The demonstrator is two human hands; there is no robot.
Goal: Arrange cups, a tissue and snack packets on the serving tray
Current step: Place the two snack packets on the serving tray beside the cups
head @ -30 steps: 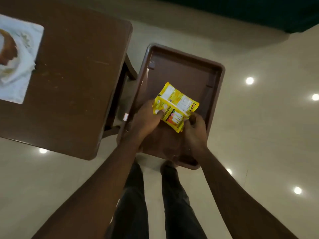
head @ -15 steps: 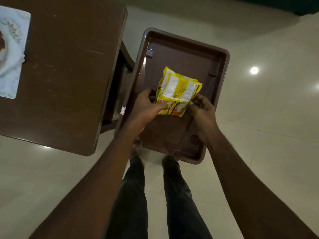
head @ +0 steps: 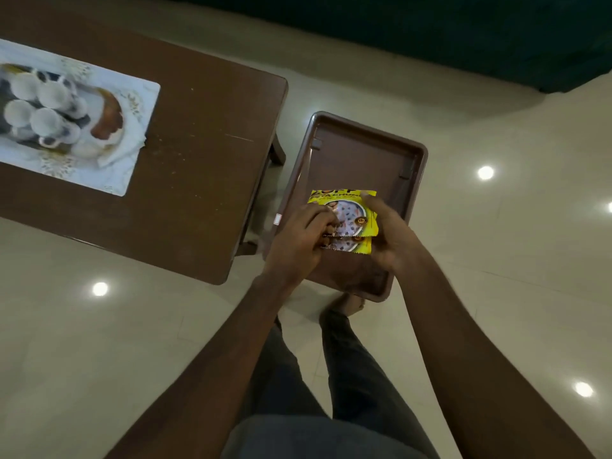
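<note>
Two yellow snack packets [head: 351, 213] are held front side up over the brown tray-like surface [head: 361, 154], one overlapping the other. My left hand [head: 298, 243] pinches their left edge. My right hand [head: 387, 233] grips their right side, thumb on top. Several white cups [head: 39, 111] stand clustered on a serving tray [head: 109, 120] on a white cloth [head: 132, 97] at the left end of the wooden table [head: 205, 154].
The brown rimmed surface stands on the floor right beside the table's right end. My legs and one foot [head: 344, 304] are just below it. A dark green couch edge [head: 463, 34] runs along the top. Glossy tile floor surrounds everything.
The packets have been turned from their back side to their printed front and fanned into two. The camera has panned left, bringing the cups and cloth into view.
</note>
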